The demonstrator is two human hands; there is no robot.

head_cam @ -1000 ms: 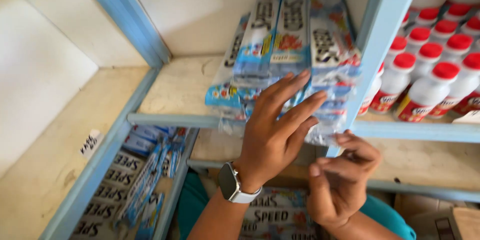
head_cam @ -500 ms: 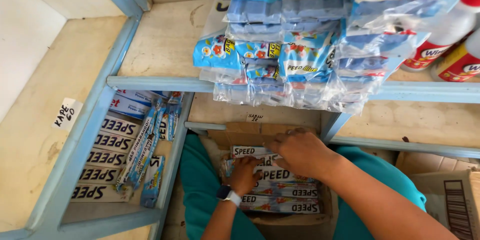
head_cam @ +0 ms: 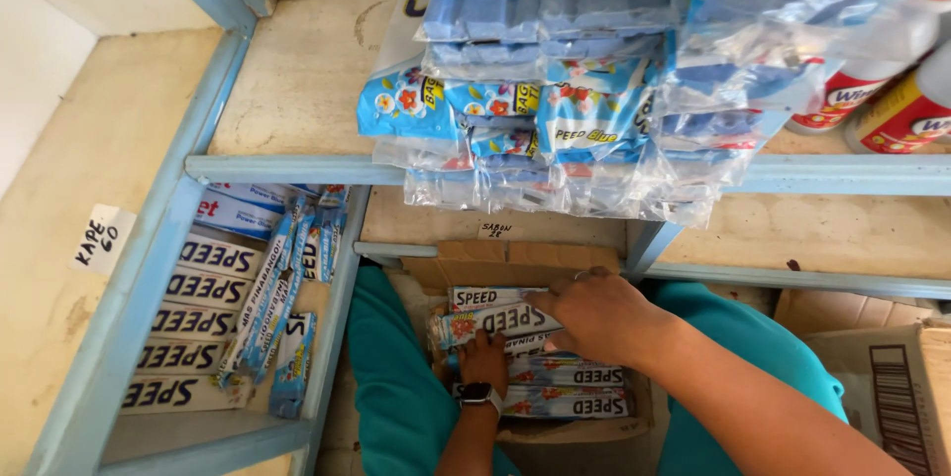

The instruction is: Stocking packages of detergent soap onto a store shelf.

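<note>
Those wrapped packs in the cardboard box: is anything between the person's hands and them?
Nothing visible is. The right hand already rests on the top packs in the cardboard box, and the left hand touches the packs lower down. The box's top is open.

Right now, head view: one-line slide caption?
Both hands, left hand and right hand, grip packets in a cardboard box below blue shelves stacked with sachets.
</note>
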